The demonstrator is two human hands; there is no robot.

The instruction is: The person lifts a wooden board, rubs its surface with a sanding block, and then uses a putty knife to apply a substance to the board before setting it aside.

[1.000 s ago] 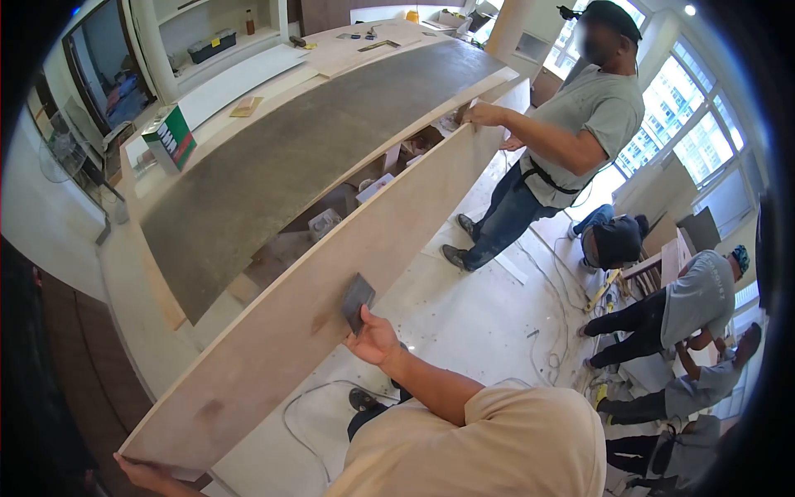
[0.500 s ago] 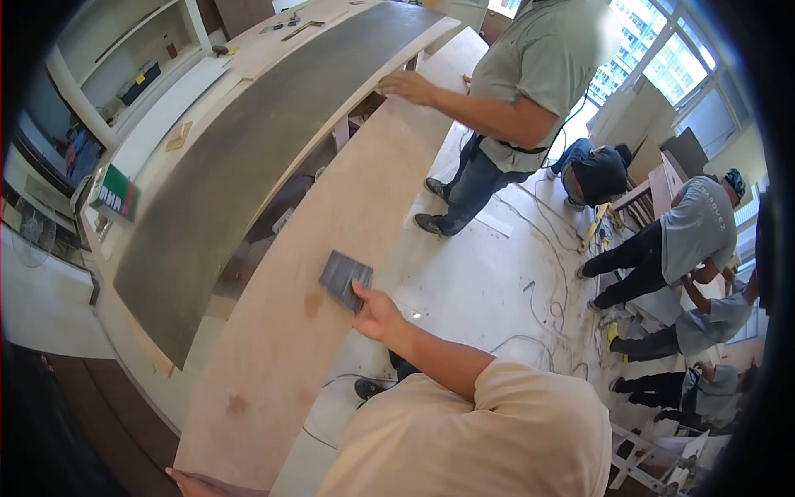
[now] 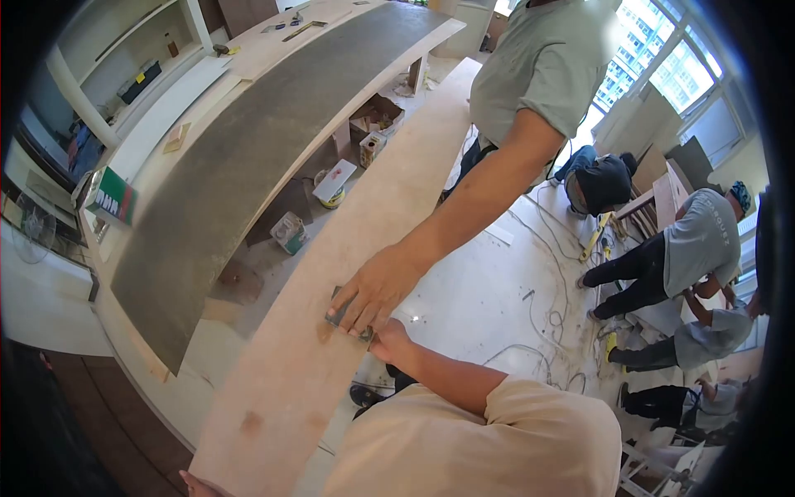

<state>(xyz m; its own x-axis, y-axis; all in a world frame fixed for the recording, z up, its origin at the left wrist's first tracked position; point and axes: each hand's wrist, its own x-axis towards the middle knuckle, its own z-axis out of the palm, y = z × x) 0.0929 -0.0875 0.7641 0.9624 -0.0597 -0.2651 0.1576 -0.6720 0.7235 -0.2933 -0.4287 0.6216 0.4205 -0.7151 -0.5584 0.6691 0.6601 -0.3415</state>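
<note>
Your right hand (image 3: 391, 341) grips the dark grey flat rectangular pad (image 3: 336, 315) by its near corner, fingers closed on it. It presses the pad flat to the long pale plywood board (image 3: 389, 199), at the board's floor-side long edge, nearer your end than the far one. A co-worker's hand (image 3: 374, 286) lies spread on top of the pad. Your left hand (image 3: 195, 485) shows only as a sliver at the board's near corner; I cannot tell whether its fingers are clasped. Judging by the board's face, little looks done: a few darker blotches near your end, the rest plain. The long dark grey sheet (image 3: 248, 157) lies apart on the white counter (image 3: 195, 95).
</note>
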